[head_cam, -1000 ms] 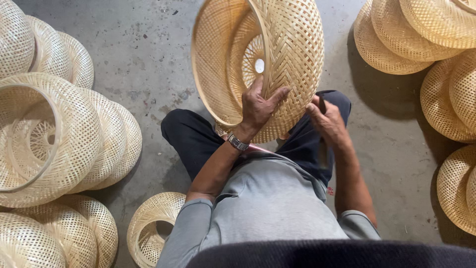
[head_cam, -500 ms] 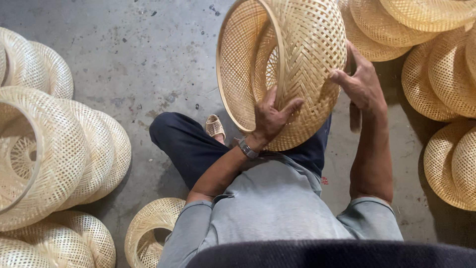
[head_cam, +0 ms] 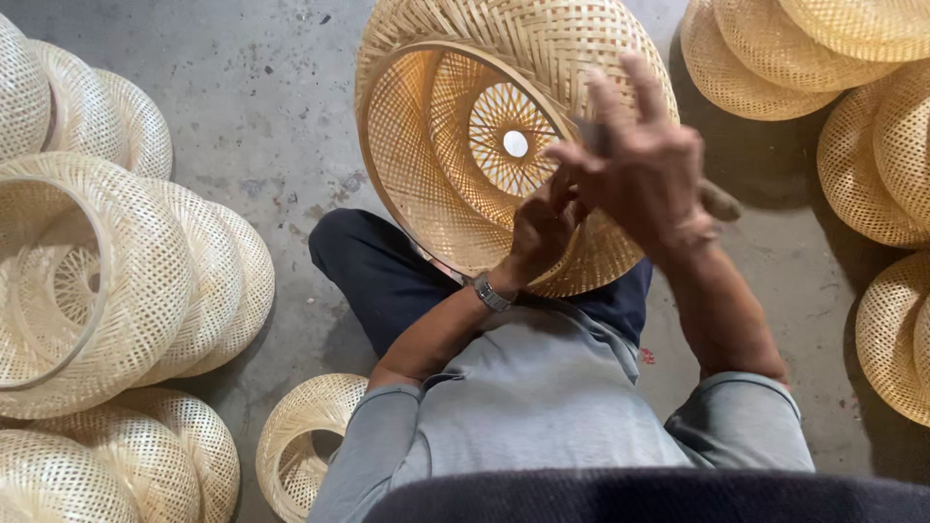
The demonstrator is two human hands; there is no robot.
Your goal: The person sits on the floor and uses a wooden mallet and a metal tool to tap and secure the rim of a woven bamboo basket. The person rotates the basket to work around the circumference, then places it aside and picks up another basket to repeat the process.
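You sit cross-legged on the concrete floor (head_cam: 242, 116) with the woven shade (head_cam: 504, 126) raised over your knees, and it has turned since half a second ago: then its rim showed edge-on at the left with the woven outer side facing you, now the open mouth faces up at you, so you look straight in at the inner ring and the small round hole at the centre. Your left hand (head_cam: 542, 228) has shifted from the outer weave to the lower right part of the shade, fingers curled against the weave there; whether they pinch a strand or only press, you cannot tell, as your other hand covers part of it. The watch (head_cam: 491, 292) sits on that wrist. Your right hand (head_cam: 644, 165) has come off the shade's far right edge and is now lifted in front of the shade, closer to the camera, blurred, fingers spread and pointing up; it grips nothing you can make out, and contact with the shade is unclear. The stack of shades (head_cam: 107, 281) on your left lies on its side, and it looks larger and nearer the frame's edge than before. More shades (head_cam: 872, 126) lie piled at the upper right. A single small shade (head_cam: 300, 441) rests on the floor just beside your left elbow, as earlier.
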